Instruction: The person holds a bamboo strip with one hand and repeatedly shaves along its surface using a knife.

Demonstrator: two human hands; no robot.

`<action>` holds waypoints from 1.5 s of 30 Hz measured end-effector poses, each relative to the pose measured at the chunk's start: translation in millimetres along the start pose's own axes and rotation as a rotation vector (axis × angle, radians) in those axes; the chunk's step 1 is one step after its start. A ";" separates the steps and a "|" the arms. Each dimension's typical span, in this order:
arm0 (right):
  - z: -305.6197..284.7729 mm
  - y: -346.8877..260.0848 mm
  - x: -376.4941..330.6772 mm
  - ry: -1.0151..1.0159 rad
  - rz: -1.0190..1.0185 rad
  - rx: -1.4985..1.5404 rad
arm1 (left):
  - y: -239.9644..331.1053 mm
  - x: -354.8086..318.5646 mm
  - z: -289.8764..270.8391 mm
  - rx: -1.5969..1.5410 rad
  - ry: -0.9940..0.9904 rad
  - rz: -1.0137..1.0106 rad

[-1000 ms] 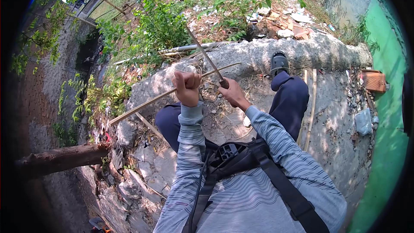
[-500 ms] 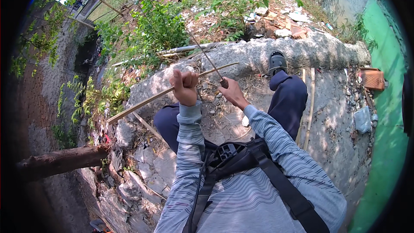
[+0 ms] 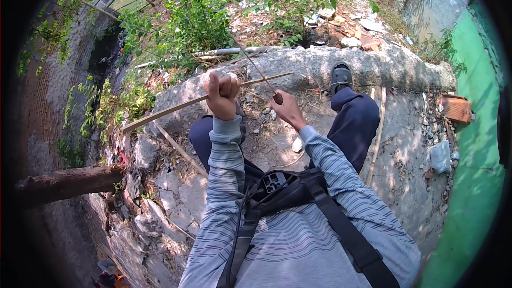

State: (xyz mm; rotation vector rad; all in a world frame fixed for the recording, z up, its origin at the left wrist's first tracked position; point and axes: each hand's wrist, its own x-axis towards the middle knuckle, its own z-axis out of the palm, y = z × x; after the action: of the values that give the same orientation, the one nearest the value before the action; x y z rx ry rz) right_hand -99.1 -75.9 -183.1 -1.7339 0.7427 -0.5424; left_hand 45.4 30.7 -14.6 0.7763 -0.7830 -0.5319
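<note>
Concrete [image 3: 402, 141] — left hand [image 3: 222, 96] grips one strip [image 3: 165, 112], right hand [image 3: 288, 110] one knife [image 3: 256, 66].

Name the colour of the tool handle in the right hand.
The tool handle is brown, best seen in the head view.

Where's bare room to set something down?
Best: concrete slab, mostly bare, between the pale ground strip and the rubble. Second: rough ledge right of the shoe. Crowded: around the left hand and right hand, with the held strip and brown-handled tool; also by the plastic bag and orange block.
</note>
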 end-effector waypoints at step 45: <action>-15.4 58.9 -19.4 0.167 0.098 -0.114 | -12.6 7.5 48.9 -0.052 -0.155 -0.041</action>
State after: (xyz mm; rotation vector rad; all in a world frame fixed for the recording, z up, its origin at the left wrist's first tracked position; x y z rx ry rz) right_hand -135.3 -83.2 -235.3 -1.7616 0.9880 -0.5920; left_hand 9.9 -2.2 1.4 0.7101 -0.8936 -0.6529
